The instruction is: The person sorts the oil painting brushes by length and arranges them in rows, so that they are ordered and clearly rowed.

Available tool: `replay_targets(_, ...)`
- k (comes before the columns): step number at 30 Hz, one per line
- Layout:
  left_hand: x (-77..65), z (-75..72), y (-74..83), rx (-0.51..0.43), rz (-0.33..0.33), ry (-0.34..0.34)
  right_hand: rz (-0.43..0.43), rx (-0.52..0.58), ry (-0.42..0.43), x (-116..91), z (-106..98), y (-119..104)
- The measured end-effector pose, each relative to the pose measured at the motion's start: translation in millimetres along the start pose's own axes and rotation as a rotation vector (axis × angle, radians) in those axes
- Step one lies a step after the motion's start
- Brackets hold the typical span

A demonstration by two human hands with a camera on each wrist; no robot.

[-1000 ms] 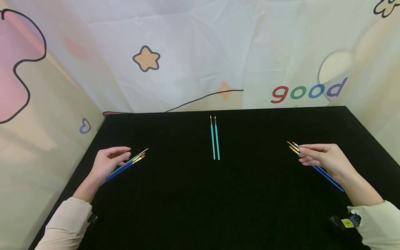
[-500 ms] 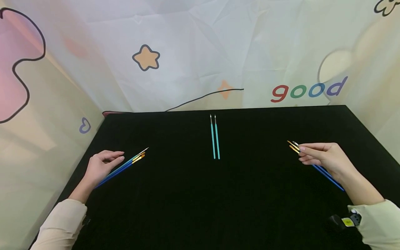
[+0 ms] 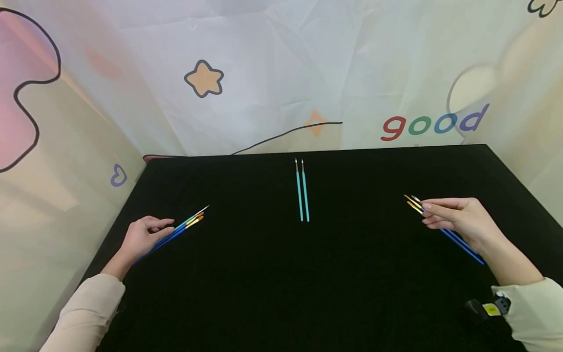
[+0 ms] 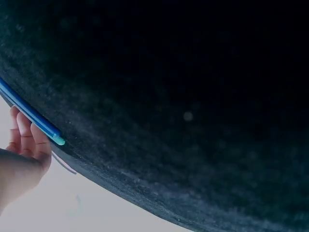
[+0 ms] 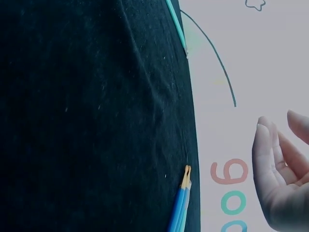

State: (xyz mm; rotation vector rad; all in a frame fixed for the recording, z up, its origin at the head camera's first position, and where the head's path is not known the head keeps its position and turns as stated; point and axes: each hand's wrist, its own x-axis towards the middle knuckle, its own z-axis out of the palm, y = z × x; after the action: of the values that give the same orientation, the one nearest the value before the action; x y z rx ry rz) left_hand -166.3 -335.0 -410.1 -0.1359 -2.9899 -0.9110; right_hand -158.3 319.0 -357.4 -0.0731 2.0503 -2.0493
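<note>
While our view has tipped down a shade, so that the black table (image 3: 281, 274) sits slightly higher in the frame, the real change is at our left hand (image 3: 142, 237): a second ago it arched above the left bundle of blue and teal paintbrushes (image 3: 180, 229) at eight o'clock; now it has sunk and slid back, fingers loosely curled on the handles, and we cannot tell whether it grips them. Our right hand (image 3: 457, 219) has barely moved, fingers extended over the right bundle of blue paintbrushes (image 3: 457, 239) at four o'clock. Two teal paintbrushes (image 3: 301, 190) lie untouched at twelve, so we judge sorting pauses.
</note>
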Motion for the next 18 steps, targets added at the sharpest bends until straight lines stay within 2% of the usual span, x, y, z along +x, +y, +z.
replay_targets(7, 1.1, 0.4, -5.6, 0.015, 0.000, -0.027, -0.008, -0.048, 0.028, -4, -11, 1)
replay_targets(13, 1.5, -1.2, -4.4, 0.000, -0.002, -0.057, 0.005, -0.064, 0.045, -8, -19, 3)
replay_targets(18, 2.4, 0.0, -2.9, 0.000, 0.001, -0.063, -0.003, -0.131, 0.068, -11, -25, 6)
